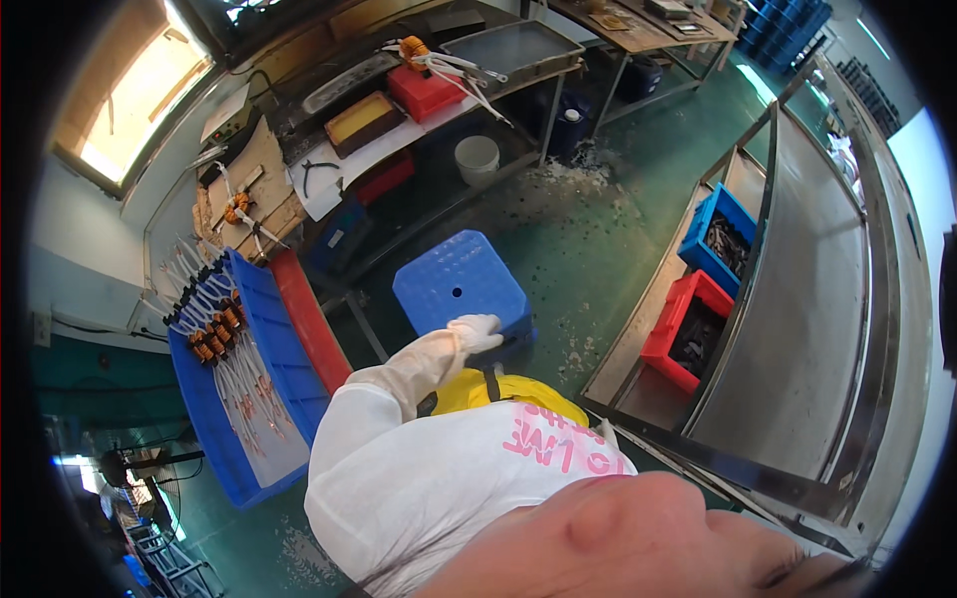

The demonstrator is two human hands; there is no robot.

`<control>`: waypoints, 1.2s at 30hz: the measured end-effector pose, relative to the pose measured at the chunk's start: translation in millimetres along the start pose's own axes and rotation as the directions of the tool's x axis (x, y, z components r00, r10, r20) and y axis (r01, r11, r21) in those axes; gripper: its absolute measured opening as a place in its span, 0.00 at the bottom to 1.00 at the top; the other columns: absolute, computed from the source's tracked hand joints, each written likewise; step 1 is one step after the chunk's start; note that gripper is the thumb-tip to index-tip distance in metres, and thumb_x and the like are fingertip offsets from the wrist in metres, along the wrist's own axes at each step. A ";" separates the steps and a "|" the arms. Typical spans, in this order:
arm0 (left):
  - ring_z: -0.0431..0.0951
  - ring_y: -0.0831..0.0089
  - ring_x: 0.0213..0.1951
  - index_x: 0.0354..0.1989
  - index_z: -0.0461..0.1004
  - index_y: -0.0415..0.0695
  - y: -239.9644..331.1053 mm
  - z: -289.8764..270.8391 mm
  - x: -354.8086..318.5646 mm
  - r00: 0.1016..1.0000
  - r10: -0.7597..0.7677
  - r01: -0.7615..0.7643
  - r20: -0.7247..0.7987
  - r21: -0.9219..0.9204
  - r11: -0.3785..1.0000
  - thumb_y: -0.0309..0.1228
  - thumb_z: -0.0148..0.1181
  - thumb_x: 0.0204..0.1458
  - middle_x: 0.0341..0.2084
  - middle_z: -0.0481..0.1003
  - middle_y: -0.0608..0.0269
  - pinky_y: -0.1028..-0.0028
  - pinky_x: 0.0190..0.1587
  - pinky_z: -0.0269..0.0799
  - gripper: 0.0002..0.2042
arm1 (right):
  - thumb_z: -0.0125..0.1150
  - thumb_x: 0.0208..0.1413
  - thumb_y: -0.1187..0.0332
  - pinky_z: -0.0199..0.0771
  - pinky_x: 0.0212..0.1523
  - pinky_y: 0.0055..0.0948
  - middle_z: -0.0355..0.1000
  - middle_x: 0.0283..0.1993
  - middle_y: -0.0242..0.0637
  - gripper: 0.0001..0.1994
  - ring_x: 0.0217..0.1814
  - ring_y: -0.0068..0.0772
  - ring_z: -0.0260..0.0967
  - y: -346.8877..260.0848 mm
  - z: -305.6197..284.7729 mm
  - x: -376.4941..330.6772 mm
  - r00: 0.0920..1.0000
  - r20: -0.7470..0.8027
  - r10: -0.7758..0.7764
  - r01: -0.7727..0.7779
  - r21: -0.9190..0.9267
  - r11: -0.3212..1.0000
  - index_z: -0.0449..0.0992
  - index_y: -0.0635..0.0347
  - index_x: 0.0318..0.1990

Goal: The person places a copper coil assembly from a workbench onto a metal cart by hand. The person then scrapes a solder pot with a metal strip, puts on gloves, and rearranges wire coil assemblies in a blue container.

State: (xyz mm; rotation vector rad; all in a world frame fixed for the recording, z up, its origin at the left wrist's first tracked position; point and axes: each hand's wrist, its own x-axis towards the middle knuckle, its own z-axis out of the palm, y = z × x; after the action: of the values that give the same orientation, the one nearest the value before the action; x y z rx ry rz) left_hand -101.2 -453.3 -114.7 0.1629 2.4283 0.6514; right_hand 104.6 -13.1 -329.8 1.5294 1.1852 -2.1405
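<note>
Stool on green floor, between bench and metal rack; left hand at stool's edge, grip not possible to tell.

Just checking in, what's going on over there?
The person's gloved left hand is at the near edge of a blue stool; whether it grips is unclear. The right hand isn't visible. To the left, a blue tray holds wired orange coils, and another coil sits on the bench beyond.
</note>
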 end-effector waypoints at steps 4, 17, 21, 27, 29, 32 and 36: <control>0.74 0.52 0.53 0.54 0.71 0.40 -103.2 -32.9 -55.4 0.943 -0.317 0.287 -0.100 -0.237 0.928 0.46 0.53 0.51 0.49 0.76 0.46 0.61 0.57 0.68 0.26 | 0.63 0.55 0.52 0.72 0.32 0.27 0.75 0.33 0.35 0.22 0.31 0.29 0.71 -71.8 131.2 -36.6 0.959 0.191 -0.210 0.284 -0.687 0.669 0.75 0.61 0.48; 0.72 0.50 0.51 0.45 0.78 0.42 -52.3 67.4 25.6 0.656 -0.649 0.628 -0.387 -0.198 0.753 0.43 0.61 0.47 0.50 0.70 0.46 0.58 0.55 0.69 0.21 | 0.62 0.54 0.49 0.73 0.34 0.26 0.77 0.34 0.36 0.24 0.31 0.25 0.73 -208.9 346.5 43.9 0.779 0.626 -0.041 0.625 -0.780 -0.035 0.76 0.59 0.48; 0.71 0.50 0.55 0.47 0.77 0.42 -42.9 51.1 53.1 0.467 -0.857 0.804 -0.218 -0.297 0.515 0.44 0.58 0.50 0.54 0.67 0.46 0.58 0.56 0.70 0.21 | 0.62 0.54 0.50 0.73 0.34 0.27 0.76 0.31 0.36 0.23 0.31 0.26 0.73 -255.8 362.1 93.7 0.789 0.581 0.200 0.598 -0.801 -0.035 0.76 0.60 0.47; 0.71 0.48 0.55 0.50 0.76 0.41 -51.0 39.7 89.8 0.434 -0.900 0.825 0.038 -0.418 0.380 0.47 0.54 0.51 0.55 0.69 0.40 0.58 0.58 0.67 0.25 | 0.63 0.53 0.48 0.74 0.30 0.29 0.76 0.30 0.37 0.26 0.28 0.27 0.74 -364.6 346.2 199.7 0.788 0.607 0.104 0.614 -0.762 -0.205 0.76 0.64 0.46; 0.74 0.49 0.51 0.47 0.77 0.41 -42.5 28.1 101.2 0.523 -0.852 0.725 -0.007 -0.523 0.449 0.48 0.55 0.51 0.49 0.74 0.41 0.59 0.56 0.68 0.24 | 0.63 0.52 0.48 0.74 0.29 0.29 0.76 0.31 0.39 0.26 0.28 0.29 0.74 -391.9 341.4 229.7 0.810 0.585 0.039 0.577 -0.783 -0.230 0.76 0.65 0.45; 0.77 0.53 0.48 0.46 0.78 0.42 -15.6 6.2 135.2 0.584 -0.811 0.620 -0.038 -0.624 0.476 0.49 0.57 0.51 0.42 0.79 0.47 0.62 0.52 0.70 0.23 | 0.62 0.53 0.48 0.69 0.23 0.28 0.72 0.26 0.35 0.24 0.21 0.25 0.68 -414.9 339.6 259.9 0.850 0.526 0.034 0.526 -0.850 -0.007 0.75 0.63 0.44; 0.78 0.56 0.47 0.46 0.78 0.42 12.5 17.2 147.2 0.564 -0.826 0.650 -0.012 -0.611 0.452 0.48 0.59 0.51 0.42 0.79 0.49 0.63 0.52 0.71 0.23 | 0.62 0.54 0.48 0.65 0.20 0.27 0.70 0.24 0.33 0.23 0.19 0.23 0.64 -410.7 376.9 244.2 0.834 0.539 0.120 0.528 -0.842 0.114 0.75 0.62 0.44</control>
State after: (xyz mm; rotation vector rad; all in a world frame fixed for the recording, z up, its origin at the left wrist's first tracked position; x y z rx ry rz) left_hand -210.0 -396.5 -198.7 -1.3071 2.1185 0.9320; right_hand -502.1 30.0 -309.6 0.1105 2.0216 -1.0060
